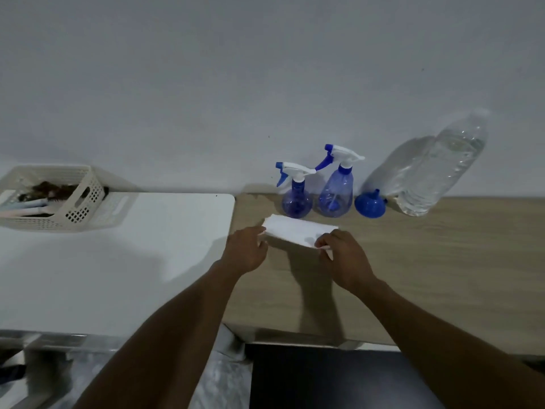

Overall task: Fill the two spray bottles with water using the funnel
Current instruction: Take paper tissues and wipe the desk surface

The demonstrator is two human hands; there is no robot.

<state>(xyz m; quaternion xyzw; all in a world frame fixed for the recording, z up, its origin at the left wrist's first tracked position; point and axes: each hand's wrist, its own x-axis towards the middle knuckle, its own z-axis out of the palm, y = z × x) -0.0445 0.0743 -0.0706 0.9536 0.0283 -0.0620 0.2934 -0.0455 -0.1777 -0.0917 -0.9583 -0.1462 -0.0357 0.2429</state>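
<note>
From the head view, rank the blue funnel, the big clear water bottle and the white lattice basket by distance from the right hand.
1. Blue plastic funnel, just beyond the right hand.
2. Large clear plastic water bottle, farther right, by the wall.
3. White lattice basket, far left.

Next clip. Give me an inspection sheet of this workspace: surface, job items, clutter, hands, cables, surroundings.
Surface: wooden table on the right, abutting a white table on the left.
Job's things: two blue spray bottles, smaller and taller, trigger heads on, upright by the wall; blue funnel lying mouth-down beside them; large clear water bottle, upright.
Clutter: white cloth in front of the bottles; cream basket holding brushes on the white table.
Grippers: left hand and right hand each pinch an end of the cloth with their fingers.
Cables: nothing seen.
Surroundings: plain white wall behind; dim lighting.
</note>
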